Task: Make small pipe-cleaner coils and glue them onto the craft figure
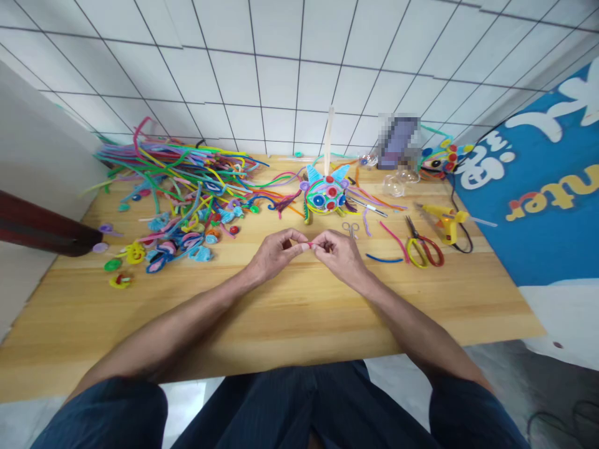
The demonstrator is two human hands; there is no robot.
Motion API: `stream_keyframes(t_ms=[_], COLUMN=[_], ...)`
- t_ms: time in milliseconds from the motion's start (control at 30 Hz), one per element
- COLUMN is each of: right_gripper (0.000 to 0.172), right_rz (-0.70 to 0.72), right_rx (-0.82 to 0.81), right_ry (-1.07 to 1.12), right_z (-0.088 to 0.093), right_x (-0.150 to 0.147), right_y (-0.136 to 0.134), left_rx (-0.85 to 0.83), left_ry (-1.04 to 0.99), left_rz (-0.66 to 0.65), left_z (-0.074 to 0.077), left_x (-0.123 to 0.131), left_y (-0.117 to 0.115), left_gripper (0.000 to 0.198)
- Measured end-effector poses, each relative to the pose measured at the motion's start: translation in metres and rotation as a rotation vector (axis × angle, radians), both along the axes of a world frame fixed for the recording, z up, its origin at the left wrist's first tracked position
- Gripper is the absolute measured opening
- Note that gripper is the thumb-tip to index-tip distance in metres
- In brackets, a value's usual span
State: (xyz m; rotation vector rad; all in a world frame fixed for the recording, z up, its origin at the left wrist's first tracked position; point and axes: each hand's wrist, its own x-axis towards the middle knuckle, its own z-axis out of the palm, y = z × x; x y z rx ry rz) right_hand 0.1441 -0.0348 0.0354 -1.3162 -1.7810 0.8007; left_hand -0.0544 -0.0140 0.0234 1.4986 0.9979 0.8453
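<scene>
My left hand (276, 251) and my right hand (340, 252) meet at the middle of the wooden table (290, 312). Both pinch a short red pipe cleaner piece (310, 246) between their fingertips. Just beyond my hands stands a ball-shaped figure (326, 194) covered in coloured pipe cleaner coils, with two light blue ears. Small silver scissors (350, 229) lie between the figure and my right hand.
A big heap of loose pipe cleaners (182, 171) and coiled pieces (173, 240) fills the left half. To the right lie red-and-yellow scissors (423, 248), a yellow glue gun (444, 221) with its cord, a blue pipe cleaner (384, 258), clear plastic half-spheres (397, 182) and another colourful figure (442, 157).
</scene>
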Motion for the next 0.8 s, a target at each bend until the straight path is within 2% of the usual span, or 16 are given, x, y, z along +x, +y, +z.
stream_keyframes(t_ms=[100, 267, 367, 467, 567, 667, 733, 800], right_gripper=[0.011, 0.010, 0.009, 0.008, 0.010, 0.012, 0.011, 0.009], right_rz=[0.049, 0.077, 0.055, 0.009, -0.022, -0.014, 0.003, 0.022], right_rx=[0.177, 0.205, 0.201, 0.171, 0.077, -0.028, -0.043, 0.020], right_ry=[-0.180, -0.215, -0.197, -0.124, -0.001, 0.106, 0.108, 0.028], right_z=[0.003, 0.003, 0.003, 0.001, -0.003, -0.005, -0.005, -0.003], right_x=[0.003, 0.004, 0.003, 0.001, -0.001, -0.001, 0.000, 0.001], right_y=[-0.002, -0.003, -0.002, -0.002, -0.001, 0.000, 0.000, 0.000], left_rx=[0.196, 0.308, 0.249, 0.106, -0.054, -0.170, -0.117, 0.056], left_ry=[0.171, 0.206, 0.150, -0.023, -0.190, -0.265, -0.224, -0.086], left_rz=[-0.025, -0.046, -0.007, 0.070, 0.088, 0.065, 0.023, -0.016], left_z=[0.004, 0.005, 0.003, -0.002, -0.007, -0.011, -0.010, -0.006], left_x=[-0.005, -0.005, -0.003, 0.001, 0.006, 0.008, 0.006, 0.003], left_y=[0.003, -0.001, -0.004, -0.006, -0.008, -0.008, -0.007, -0.005], left_gripper=[0.026, 0.019, 0.023, 0.034, 0.042, 0.044, 0.040, 0.032])
